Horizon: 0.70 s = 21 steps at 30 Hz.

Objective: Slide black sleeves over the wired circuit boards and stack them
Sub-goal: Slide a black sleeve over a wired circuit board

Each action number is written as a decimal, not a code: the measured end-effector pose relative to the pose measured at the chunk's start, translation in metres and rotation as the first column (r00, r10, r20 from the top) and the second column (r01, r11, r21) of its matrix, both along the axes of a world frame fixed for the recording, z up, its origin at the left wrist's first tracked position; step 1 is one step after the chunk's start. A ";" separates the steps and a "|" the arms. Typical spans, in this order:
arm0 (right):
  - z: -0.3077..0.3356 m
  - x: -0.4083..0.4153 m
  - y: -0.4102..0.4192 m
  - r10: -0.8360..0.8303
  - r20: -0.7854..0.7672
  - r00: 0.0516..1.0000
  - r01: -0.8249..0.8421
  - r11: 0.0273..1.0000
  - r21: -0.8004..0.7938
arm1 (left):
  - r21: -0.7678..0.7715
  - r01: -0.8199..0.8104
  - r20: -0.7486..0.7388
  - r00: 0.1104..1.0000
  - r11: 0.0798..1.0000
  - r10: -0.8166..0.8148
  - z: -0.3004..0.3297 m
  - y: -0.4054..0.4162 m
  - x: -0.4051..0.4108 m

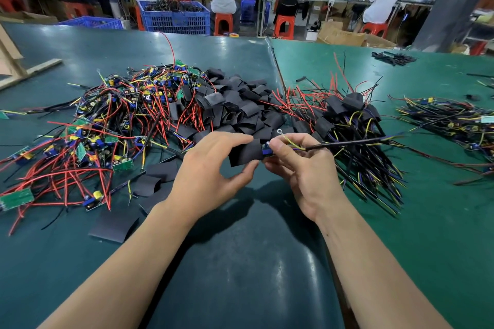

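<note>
My left hand (211,168) pinches a black sleeve (246,153) between thumb and fingers. My right hand (302,168) grips a wired circuit board (266,151) whose blue end pokes out of the sleeve's right opening; its black cable and yellow wires trail off to the right. A heap of bare boards with red, black and yellow wires (101,125) lies to the left. A mound of loose black sleeves (235,104) sits in the middle. The stack of sleeved boards (344,115) lies to the right.
Flat sleeves (112,224) lie on the dark green mat near my left forearm. Another bundle of wired boards (451,120) sits at far right. Beyond the table's far edge, people sit on orange stools by blue crates (175,17).
</note>
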State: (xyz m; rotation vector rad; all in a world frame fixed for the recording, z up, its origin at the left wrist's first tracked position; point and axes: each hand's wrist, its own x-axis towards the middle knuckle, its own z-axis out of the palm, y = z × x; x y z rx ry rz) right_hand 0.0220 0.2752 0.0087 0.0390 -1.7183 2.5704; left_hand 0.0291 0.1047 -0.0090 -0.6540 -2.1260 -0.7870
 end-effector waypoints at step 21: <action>0.001 0.001 0.004 0.167 0.086 0.982 -0.154 0.978 -0.141 | 0.148 0.193 0.018 0.980 0.970 -0.198 0.000 0.002 0.002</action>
